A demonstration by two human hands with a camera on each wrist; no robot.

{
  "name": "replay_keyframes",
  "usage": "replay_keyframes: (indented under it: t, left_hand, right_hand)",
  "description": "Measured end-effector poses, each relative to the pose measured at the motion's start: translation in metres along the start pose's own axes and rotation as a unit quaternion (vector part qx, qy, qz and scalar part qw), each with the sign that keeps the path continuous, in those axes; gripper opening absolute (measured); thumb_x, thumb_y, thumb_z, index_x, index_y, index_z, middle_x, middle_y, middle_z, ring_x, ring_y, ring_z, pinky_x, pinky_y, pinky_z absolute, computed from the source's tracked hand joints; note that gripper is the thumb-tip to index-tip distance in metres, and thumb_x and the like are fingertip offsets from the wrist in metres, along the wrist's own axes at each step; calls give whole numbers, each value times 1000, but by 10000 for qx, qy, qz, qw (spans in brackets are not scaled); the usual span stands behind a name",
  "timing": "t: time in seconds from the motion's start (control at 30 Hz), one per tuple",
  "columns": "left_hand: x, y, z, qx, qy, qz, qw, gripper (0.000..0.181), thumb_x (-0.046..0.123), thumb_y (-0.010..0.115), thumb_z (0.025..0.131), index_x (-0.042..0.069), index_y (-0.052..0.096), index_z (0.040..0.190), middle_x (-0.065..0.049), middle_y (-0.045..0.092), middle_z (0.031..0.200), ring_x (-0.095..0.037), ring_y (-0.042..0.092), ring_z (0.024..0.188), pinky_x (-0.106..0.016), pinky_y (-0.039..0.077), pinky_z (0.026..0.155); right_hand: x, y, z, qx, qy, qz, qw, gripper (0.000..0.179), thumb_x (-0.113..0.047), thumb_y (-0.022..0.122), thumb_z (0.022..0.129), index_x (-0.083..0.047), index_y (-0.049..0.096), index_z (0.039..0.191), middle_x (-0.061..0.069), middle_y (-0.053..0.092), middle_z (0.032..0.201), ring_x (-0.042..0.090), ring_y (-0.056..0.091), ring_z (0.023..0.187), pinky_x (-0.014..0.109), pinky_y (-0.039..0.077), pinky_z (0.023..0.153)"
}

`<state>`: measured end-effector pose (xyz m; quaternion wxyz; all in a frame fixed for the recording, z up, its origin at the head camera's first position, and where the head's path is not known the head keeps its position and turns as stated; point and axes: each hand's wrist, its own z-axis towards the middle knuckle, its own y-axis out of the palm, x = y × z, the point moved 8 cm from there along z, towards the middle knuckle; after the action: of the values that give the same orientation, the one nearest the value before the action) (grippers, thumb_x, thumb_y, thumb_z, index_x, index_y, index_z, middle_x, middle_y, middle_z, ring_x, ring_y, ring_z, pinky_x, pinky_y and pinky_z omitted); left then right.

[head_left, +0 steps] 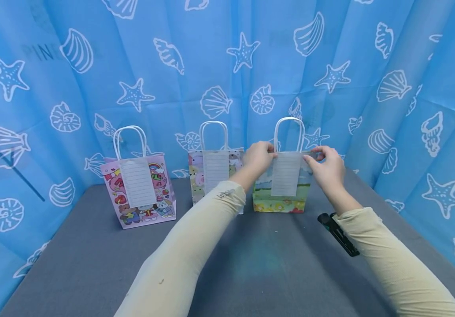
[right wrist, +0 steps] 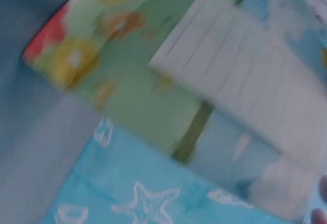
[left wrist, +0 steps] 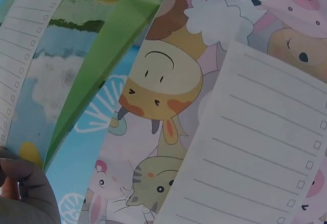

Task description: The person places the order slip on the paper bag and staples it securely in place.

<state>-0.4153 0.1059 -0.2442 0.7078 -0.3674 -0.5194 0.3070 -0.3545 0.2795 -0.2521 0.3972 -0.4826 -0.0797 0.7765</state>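
A green and blue paper gift bag with a landscape print stands upright at the right, its white twisted handle pointing up. A white lined checklist sheet hangs on its front, top edge at the bag's rim. My left hand pinches the bag's rim beside the sheet's upper left corner. On the other side my right hand pinches the rim near the bag's upper right corner. In the left wrist view the left hand shows at the lower left, by the sheet; the right wrist view catches only fingertips.
A pink cartoon gift bag stands at the left and an animal-print gift bag in the middle, each with a lined sheet on its front. A black stapler lies beside the right forearm on the grey table. Behind hangs a blue shell-print curtain.
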Motion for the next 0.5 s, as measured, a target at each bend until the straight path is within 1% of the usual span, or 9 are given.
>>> replay_keyframes:
  t: [0.03,0.1,0.17,0.23,0.3,0.37,0.43,0.5]
  left_hand:
    - [0,0,0,-10,-2,-7,10000,19,32,64,94,20,72,107,7,69,98,-8,59,77,-23,45,65]
    - [0,0,0,-17,-5,-35,10000,20,32,64,94,21,72,109,8,69,101,-7,59,79,-23,46,66]
    - [0,0,0,-19,7,-49,10000,21,32,64,94,21,72,109,7,70,102,-7,60,80,-23,46,66]
    - [0,0,1,-11,26,-48,10000,20,32,64,94,20,72,109,7,70,101,-7,59,80,-23,46,67]
    - [0,0,1,-12,26,-37,10000,20,32,64,94,20,72,108,7,69,100,-7,59,79,-23,46,66]
    - [0,1,2,-36,23,-25,10000,19,32,64,94,20,73,106,7,69,98,-7,59,78,-23,46,66]
    - [0,1,2,-49,15,-36,10000,19,32,64,94,20,73,106,7,69,98,-8,59,78,-23,46,66]
    - [0,1,1,-44,-14,-55,10000,19,32,64,94,20,73,106,7,69,98,-7,59,78,-23,46,66]
  right_hand:
    - [-4,-2,1,118,-274,-159,9994,32,-16,69,92,7,62,114,21,52,102,33,46,93,42,38,78]
    - [-8,-2,6,106,-676,-331,9971,37,-14,71,90,7,60,120,26,49,118,41,41,111,52,34,90]
    - [-8,3,12,-203,-845,-334,9957,41,-13,71,90,8,58,124,28,43,133,47,33,126,60,27,101]
    - [-7,9,18,-671,-832,-273,9939,41,-15,68,93,8,57,125,28,41,140,49,29,132,63,23,104]
    - [-3,15,22,-1090,-675,-127,9917,38,-18,65,95,9,58,122,28,44,139,48,31,133,63,25,105]
    - [1,19,25,-1340,-505,-22,9897,36,-20,62,97,9,60,118,27,49,134,45,39,129,60,31,103]
    - [4,21,27,-1443,-334,47,9890,34,-22,61,98,8,62,114,27,54,128,43,45,123,58,38,98]
    - [6,21,28,-1471,-207,57,9889,33,-22,61,98,8,62,112,27,57,123,42,50,117,57,42,94]
